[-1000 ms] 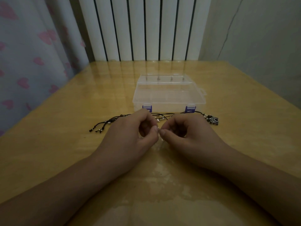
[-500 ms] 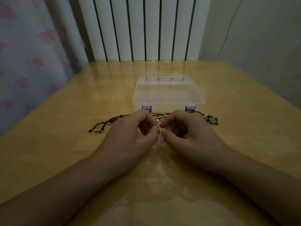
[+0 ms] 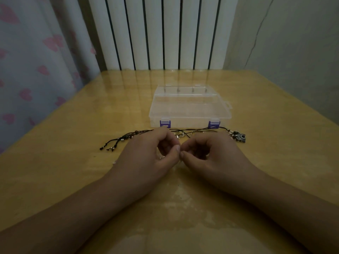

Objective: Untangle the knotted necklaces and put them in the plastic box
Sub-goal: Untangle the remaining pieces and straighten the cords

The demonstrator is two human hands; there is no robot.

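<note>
Left hand (image 3: 146, 154) and right hand (image 3: 207, 154) meet at frame centre, fingertips pinching something too fine for me to see. Knotted necklaces (image 3: 185, 132) lie on surface (image 3: 73, 180) just above, touching closed plastic box (image 3: 189, 109). I judge: tease gently, no yanking, unlatch box.

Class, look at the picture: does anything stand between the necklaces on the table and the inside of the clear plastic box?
Yes. The clear plastic box has its lid down, with both purple latches at its front edge. The black cord necklaces lie on the wooden table just in front of it; nothing else lies between.
</note>
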